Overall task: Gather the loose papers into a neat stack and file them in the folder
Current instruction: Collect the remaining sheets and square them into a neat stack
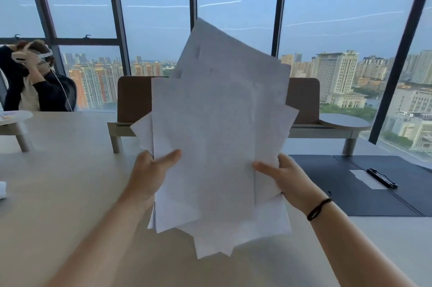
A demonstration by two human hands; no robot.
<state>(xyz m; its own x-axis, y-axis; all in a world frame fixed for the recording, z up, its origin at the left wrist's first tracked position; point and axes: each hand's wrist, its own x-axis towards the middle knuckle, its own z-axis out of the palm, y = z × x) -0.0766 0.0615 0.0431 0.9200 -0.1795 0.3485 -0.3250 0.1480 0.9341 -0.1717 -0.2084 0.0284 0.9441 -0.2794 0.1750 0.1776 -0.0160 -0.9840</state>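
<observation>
Both hands hold a bundle of white papers (217, 137) upright in the air above the table (70, 193). The left hand (149, 174) grips the bundle's left edge, thumb lying across the front sheet and fingers hidden behind. The right hand (287, 181) grips the right edge the same way, thumb on the front; a black band (319, 209) circles its wrist. The sheets are not squared: corners stick out at different angles at the top, both sides and the bottom, and the front sheet stands nearly straight while those behind fan to the right. The folder (364, 195), dark, lies open and flat on the table to the right of the papers, apart from them. On it lie a white sheet (364, 178) and, beside that, a black clip (382, 177). Behind the papers stands a brown divider (133, 99). At far left another person (35, 81) sits by the window (233, 6) wearing a headset.
</observation>
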